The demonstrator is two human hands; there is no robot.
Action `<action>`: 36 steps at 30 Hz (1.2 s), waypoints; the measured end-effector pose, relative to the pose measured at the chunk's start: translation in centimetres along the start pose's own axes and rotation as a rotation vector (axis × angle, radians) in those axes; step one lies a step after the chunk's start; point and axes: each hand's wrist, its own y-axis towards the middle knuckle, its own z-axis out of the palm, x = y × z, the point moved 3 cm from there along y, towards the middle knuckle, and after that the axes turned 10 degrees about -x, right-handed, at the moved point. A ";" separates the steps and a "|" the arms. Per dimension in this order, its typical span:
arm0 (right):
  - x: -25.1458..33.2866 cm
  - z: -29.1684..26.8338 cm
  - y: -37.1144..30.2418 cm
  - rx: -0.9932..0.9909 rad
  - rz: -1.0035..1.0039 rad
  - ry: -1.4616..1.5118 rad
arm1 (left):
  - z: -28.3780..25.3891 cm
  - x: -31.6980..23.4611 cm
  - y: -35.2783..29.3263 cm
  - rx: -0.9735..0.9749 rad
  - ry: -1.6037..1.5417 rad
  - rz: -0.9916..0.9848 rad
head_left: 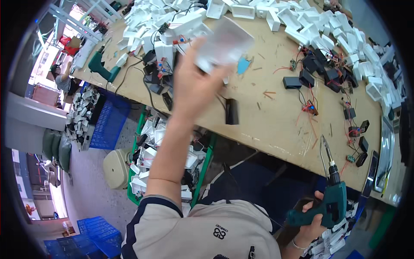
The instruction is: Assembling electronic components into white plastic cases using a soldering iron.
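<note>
Far left, a person in a striped top (64,82) beyond the table's end. Nearer, an upright blue plastic lattice crate (110,123) and a cream, rounded stool (115,169) on the grey floor. A dark-green, pistol-shaped tool (102,68) lies on the tan-topped table (269,121), near its left end. Right of the stool, below the table edge, a green-edged bin (208,156) full of white plastic pieces.

Left arm: bare forearm reaches up and forward from the short sleeve, over the table edge. Left hand (187,84) raised, blurred by motion; thumb to the right, fingers to the left, pinching the near part of a white, open, box-shaped plastic housing (233,41). Housing tilted, in front of the heaped white pieces at the back. Below it on the table, a small black rectangular box (231,111) near the edge; just right of the housing, a light-blue flat scrap (244,65).

Further right, a small red circuit board with a blue part (309,108) and thin red wires.

Right arm low, beside the body. Right hand (314,222), a pale band at the wrist, has its fingers wrapped round the grip of a dark-green plastic soldering gun (337,203). Its metal tip points up, over the table in this view; contact cannot be told.
</note>
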 end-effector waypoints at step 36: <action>-0.9 -1.8 4.4 -0.014 0.107 0.457 | 19.3 4.6 10.7 0.387 0.600 0.543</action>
